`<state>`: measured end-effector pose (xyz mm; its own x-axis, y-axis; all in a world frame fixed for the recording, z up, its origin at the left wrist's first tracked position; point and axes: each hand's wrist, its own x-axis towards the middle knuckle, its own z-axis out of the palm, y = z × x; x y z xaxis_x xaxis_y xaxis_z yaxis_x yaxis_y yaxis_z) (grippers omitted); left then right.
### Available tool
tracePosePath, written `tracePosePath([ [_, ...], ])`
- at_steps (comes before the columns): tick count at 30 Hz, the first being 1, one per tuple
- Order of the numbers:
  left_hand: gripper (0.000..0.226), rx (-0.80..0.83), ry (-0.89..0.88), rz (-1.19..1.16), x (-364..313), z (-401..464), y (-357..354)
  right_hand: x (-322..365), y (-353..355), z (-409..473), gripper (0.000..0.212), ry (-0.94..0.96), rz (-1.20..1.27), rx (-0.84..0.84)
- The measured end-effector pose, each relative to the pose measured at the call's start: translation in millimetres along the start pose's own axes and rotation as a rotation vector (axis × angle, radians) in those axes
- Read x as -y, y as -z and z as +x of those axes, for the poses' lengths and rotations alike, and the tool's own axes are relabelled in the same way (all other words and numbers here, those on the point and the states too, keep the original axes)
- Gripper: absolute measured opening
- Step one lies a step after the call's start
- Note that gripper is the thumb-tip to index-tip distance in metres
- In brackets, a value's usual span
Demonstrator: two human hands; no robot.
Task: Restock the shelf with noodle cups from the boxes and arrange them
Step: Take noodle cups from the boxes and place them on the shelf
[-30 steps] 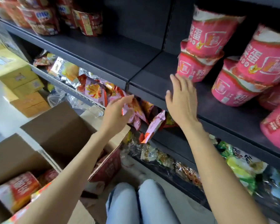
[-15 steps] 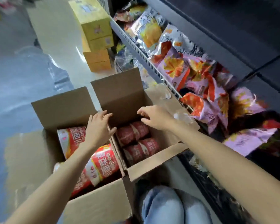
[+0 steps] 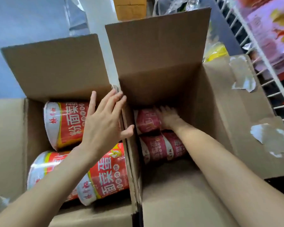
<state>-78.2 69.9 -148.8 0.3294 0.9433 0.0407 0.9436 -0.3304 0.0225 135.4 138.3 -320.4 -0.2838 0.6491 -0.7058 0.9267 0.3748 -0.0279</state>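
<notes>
two open boxes stand side by side on the floor. the left box (image 3: 52, 66) holds red cups lying on their sides, one cup (image 3: 64, 123) at the back and more in front. the left hand (image 3: 103, 122) is over this box, fingers straight and spread, tips at the wall between the boxes, holding nothing. the right hand (image 3: 169, 118) reaches deep in the right box (image 3: 220, 102) and rests on a dark red cup (image 3: 146, 120); it is blurred, so i cannot tell if it grips. another cup (image 3: 161, 148) lies just in front. a wire shelf (image 3: 259, 59) with packets is at the right
</notes>
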Motion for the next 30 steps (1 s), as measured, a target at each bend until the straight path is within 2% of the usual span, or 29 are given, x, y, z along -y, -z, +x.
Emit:
tracePosePath([
  [3,0.075,0.0,-0.014,0.047,2,4,0,-7,-12,17,0.113,-0.014,0.006,0.07],
  [6,0.075,-0.012,-0.019,0.037,1,4,-1,-14,-20,21,0.1,0.067,-0.079,0.075],
  [10,0.076,-0.034,-0.027,0.019,0,2,-4,-23,-35,26,0.094,0.087,-0.117,-0.044],
  [14,0.075,-0.037,-0.032,-0.004,0,1,-3,-24,-24,9,0.095,0.08,-0.129,-0.061],
  [16,0.076,-0.032,-0.013,-0.018,0,0,-1,-24,-14,-12,0.096,0.083,-0.118,-0.131],
  [20,0.077,-0.005,0.021,-0.044,-4,-1,6,-24,16,-73,0.095,0.079,-0.002,-0.304],
  [23,0.085,0.029,0.053,-0.094,-14,-5,13,-17,43,-122,0.105,0.016,0.242,-0.411],
  [26,0.094,0.049,0.105,-0.351,-30,-11,30,-5,71,-180,0.105,-0.037,0.666,-0.564],
  [30,0.111,0.235,0.249,-1.155,-62,-17,83,6,93,-270,0.102,-0.036,1.143,-0.793],
])
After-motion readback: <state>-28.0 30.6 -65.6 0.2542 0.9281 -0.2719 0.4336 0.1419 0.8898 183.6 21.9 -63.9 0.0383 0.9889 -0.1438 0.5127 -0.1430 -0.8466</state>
